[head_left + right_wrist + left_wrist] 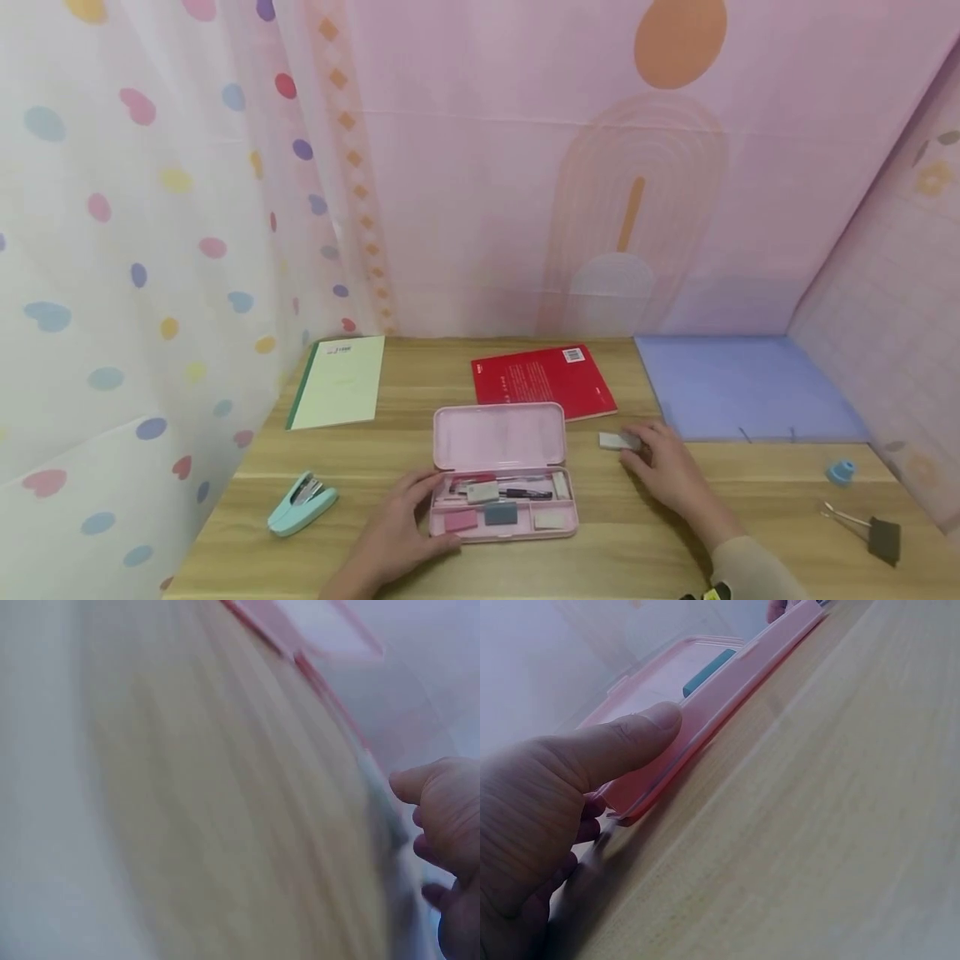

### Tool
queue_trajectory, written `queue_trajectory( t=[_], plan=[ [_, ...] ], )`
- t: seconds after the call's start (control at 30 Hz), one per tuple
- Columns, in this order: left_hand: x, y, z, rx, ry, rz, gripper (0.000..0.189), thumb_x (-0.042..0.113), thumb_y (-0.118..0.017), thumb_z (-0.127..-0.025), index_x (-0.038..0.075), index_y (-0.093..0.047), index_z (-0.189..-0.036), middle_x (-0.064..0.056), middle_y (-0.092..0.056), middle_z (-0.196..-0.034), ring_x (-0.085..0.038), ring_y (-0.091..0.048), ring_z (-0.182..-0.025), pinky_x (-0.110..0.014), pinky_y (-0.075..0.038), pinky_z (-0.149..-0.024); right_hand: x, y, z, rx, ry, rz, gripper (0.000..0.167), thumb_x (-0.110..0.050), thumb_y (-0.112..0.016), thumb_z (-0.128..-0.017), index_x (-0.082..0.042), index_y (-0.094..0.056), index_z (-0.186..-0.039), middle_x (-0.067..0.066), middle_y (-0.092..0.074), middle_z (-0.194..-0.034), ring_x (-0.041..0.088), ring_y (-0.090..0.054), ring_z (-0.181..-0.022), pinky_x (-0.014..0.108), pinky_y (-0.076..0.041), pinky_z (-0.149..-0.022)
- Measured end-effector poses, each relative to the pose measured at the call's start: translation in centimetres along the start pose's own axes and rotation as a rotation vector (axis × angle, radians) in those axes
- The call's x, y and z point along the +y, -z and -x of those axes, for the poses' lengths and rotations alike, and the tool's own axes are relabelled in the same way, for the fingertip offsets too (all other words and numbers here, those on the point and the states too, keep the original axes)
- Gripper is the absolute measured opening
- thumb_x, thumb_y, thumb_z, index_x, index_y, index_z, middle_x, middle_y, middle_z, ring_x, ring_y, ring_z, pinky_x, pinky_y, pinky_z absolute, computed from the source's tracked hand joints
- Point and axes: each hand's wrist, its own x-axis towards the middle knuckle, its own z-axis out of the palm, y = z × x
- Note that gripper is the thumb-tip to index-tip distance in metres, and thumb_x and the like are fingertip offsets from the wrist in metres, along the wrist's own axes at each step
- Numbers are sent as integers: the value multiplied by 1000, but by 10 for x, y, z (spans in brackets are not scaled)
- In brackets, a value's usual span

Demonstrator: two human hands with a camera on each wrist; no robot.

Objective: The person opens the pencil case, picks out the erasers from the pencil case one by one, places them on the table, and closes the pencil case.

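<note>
Left hand (397, 525), lower centre of the frame: thumb at the front, fingers round the side, gripping the left end of a pink pencil case (498, 437). Case stands open at lower centre, lid tilted back; pens and small blocks inside. Right hand (663, 467), right of centre: thumb and fingers pinching the right end of a pale grey block (611, 441) on the table.

Surface: wooden table (337, 458), light brown, lengthwise grain. Lower right, one black clip (885, 540); lower left, one mint stapler (302, 504); right, one small blue object (842, 472). Along the far edge: pale green notebook (337, 387), red book (517, 379), blue-violet folder (750, 392).

Room: left, white curtain (187, 275), multicoloured spots; back, pink curtain (465, 208), orange disc and arch motif; right edge, pale floral curtain (892, 275).
</note>
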Motion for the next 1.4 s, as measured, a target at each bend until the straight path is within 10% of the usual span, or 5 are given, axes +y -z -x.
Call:
queue_trajectory(
  t=[0.53, 0.93, 1.4],
  plan=[
    [-3, -1, 0, 8, -33, 17, 87, 73, -71, -61, 27, -57, -133, 6, -45, -141, -24, -44, -128, -51, -42, -101, -132, -48, 1, -278, 324, 14, 36, -37, -70, -87, -24, -65, -120, -9, -59, -115, 10, -51, -107, 35, -50, -92],
    [0, 0, 2, 84, -216, -51, 69, 66, -74, -67, 18, -69, -116, 11, -53, -127, -12, -49, -120, -39, -46, -98, -149, -74, -11, -338, 296, 44, 35, -42, -67, -89, -20, -69, -116, -10, -60, -102, 6, -52, -95, 27, -50, -85],
    [0, 0, 3, 88, -224, -15, 53, 60, -78, -67, 21, -73, -101, 12, -56, -114, -7, -48, -113, -38, -48, -97, -153, -76, -13, -393, 184, -90, 24, -35, -67, -90, -23, -69, -110, -14, -61, -99, 4, -52, -91, 28, -50, -84]
  ],
)
